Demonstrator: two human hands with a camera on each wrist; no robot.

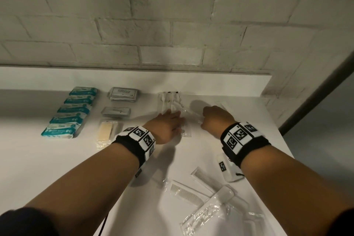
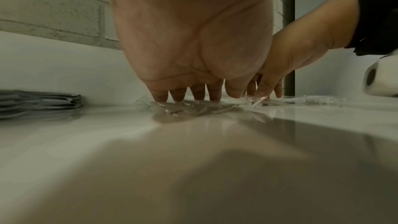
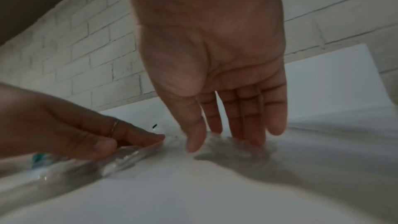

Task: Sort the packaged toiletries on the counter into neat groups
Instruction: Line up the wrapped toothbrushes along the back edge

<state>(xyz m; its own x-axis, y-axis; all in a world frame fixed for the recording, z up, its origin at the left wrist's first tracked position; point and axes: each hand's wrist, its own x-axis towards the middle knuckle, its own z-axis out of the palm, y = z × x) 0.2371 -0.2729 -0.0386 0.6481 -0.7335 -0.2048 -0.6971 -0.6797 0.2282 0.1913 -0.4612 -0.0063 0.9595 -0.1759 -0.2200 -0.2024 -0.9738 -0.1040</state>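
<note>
- White brick wall (image 1: 172, 25) backs a white counter (image 1: 57, 168).
- Teal wipe packs (image 1: 70, 113) lie in a row at far left; grey sachets (image 1: 123, 94) and a soap bar pack (image 1: 107, 132) sit in a column beside them.
- Left hand (image 1: 166, 124) lies flat, fingers straight, pressing the pile of clear toothbrush packets (image 1: 171, 101).
- Right hand (image 1: 216, 119), fingers extended downward, touches a clear packet (image 3: 243, 144) just beside that pile.
- Packaged combs (image 1: 193, 193) lie loose near the front edge.

White brick wall (image 1: 172, 15) behind counter (image 1: 57, 159)
</note>
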